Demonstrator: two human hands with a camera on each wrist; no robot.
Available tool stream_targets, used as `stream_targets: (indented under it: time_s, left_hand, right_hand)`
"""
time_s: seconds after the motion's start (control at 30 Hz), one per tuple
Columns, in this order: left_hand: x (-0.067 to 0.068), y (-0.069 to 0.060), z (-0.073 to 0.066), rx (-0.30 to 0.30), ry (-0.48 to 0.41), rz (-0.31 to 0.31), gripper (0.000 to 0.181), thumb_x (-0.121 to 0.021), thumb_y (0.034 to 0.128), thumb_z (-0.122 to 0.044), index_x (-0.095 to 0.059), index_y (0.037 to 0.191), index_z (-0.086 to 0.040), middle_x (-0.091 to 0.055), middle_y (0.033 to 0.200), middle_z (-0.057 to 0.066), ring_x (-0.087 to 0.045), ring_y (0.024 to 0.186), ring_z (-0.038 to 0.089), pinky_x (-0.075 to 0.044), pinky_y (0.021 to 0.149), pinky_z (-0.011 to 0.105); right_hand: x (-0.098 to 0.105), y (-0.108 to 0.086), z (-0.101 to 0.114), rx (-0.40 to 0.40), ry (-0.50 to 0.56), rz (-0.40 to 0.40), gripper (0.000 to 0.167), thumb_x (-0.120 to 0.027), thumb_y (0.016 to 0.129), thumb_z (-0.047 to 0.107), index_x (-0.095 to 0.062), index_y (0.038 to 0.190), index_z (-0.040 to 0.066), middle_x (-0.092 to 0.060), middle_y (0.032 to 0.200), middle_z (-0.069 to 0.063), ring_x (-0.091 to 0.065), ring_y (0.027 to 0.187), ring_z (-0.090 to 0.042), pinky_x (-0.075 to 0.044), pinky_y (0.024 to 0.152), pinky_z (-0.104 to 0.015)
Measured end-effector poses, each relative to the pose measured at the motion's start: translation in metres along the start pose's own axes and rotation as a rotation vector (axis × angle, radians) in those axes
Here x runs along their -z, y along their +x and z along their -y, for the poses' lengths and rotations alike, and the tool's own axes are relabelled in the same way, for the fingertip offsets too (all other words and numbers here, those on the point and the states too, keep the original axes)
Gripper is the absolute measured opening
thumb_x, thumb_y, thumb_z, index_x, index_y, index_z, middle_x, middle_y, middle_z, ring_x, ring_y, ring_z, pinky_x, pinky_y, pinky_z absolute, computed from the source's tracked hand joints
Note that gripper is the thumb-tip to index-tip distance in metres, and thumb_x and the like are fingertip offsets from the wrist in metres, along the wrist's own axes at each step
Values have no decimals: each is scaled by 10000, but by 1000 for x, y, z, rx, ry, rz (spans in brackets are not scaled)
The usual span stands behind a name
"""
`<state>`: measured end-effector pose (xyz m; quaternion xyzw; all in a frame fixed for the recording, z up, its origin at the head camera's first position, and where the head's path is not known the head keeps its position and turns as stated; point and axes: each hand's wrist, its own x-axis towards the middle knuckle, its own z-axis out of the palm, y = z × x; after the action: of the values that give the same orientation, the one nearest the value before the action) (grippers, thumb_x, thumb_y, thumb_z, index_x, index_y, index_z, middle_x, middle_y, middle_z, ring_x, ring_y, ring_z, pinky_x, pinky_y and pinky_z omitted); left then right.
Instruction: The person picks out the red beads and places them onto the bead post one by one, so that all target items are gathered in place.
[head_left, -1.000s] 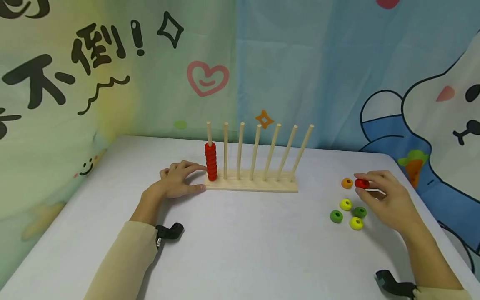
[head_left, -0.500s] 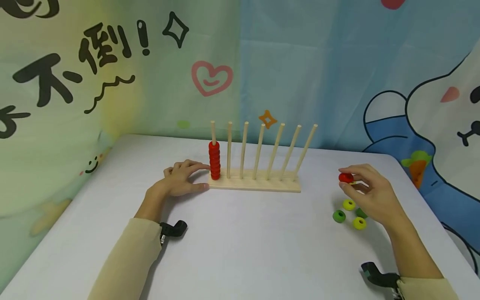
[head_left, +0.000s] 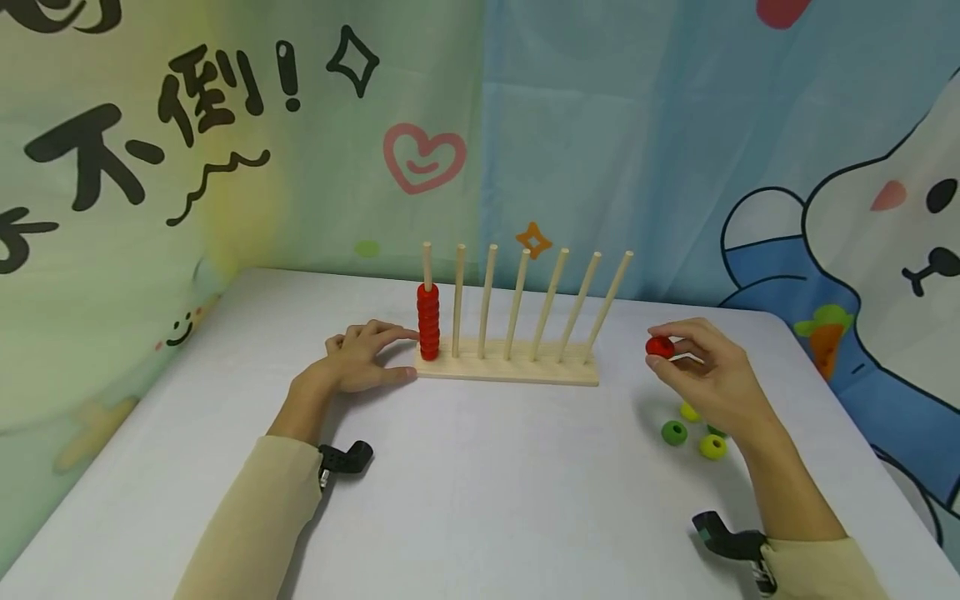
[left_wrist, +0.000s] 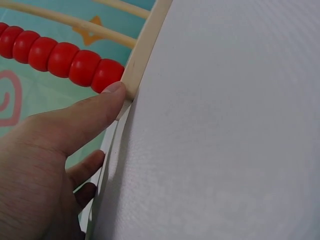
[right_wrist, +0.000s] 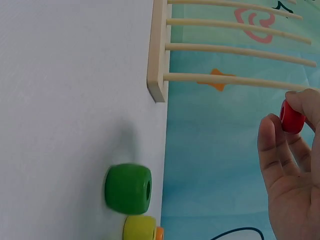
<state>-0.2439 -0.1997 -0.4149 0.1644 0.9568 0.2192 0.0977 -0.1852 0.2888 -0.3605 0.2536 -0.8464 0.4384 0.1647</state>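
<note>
A wooden peg rack stands upright on the table, with several red beads stacked on its leftmost peg. My left hand is beside the rack's left end. In the left wrist view its thumb touches the base corner, with other fingers loosely extended. Right of the rack, above the table, my right hand pinches a red bead between thumb and fingertips. The right wrist view shows this red bead with its hole facing left.
Below the right hand lie a green bead, a yellow bead and others partly hidden. An orange bead barely shows in the right wrist view. The other rack pegs are bare. A printed cloth hangs behind the table.
My right hand has carried the red bead up and left, away from the loose beads toward the rack. The left hand stays at the rack's end. The head view has shifted slightly.
</note>
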Motion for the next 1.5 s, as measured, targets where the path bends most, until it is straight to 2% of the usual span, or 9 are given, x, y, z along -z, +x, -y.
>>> stream_targets:
  time_s: [0.13,0.37,0.57,0.93,1.1,1.33,1.5]
  left_hand:
    - [2,2,-1,4,5,2,677,-638,894,-641,-483,1506,-397,-376,1581,98,-320,1406,448,-200,1044,702]
    - [5,2,-1,-1,6,6,670,-643,895,-639,-487,1501,-399,-376,1577,103,-319,1403,449,-208,1030,705]
    - [5,2,0,-9,5,6,674,-642,894,-643,-491,1502,-391,-375,1577,115,-321,1398,455,-211,1024,705]
    - [0,3,-1,-8,-18,11,672,-655,891,-634,-497,1496,-386,-374,1575,118,-308,1405,452,-191,1030,715]
    - [0,4,-2,-2,-12,11,670,-653,893,-628,-494,1497,-387,-372,1574,111,-300,1410,448,-184,1037,714]
    - [2,3,0,7,-20,6,671,-668,883,-615,-505,1490,-380,-374,1572,119,-298,1400,438,-170,1044,725]
    - [0,3,0,-4,-30,1,680,-665,878,-625,-505,1490,-373,-379,1564,125,-314,1379,435,-169,1035,736]
  right_hand:
    - [-5,4,6,0,9,-4,376,-722,867,-144,-683,1204,18,-613,1178,-82,-657,955,-73,-547,817,-136]
    - [-14,9,15,-13,31,0,375,-713,895,-108,-685,1239,40,-610,1215,-88,-636,993,-111,-548,822,-142]
    - [-20,16,21,24,62,-6,348,-714,888,-121,-707,1197,38,-609,1206,-71,-638,990,-122,-558,816,-157]
    - [-30,31,25,108,171,28,429,-658,871,-204,-674,1260,-25,-571,1229,-132,-649,992,-169,-581,824,-210]
    - [-38,40,32,115,194,15,412,-672,876,-190,-679,1251,-19,-573,1209,-133,-664,965,-155,-584,818,-217]
    - [-45,59,44,165,237,-21,397,-674,866,-200,-674,1236,-55,-585,1184,-157,-654,944,-190,-587,816,-221]
    - [-46,63,48,163,261,-37,390,-668,859,-212,-684,1220,-64,-583,1183,-144,-653,940,-184,-590,808,-227]
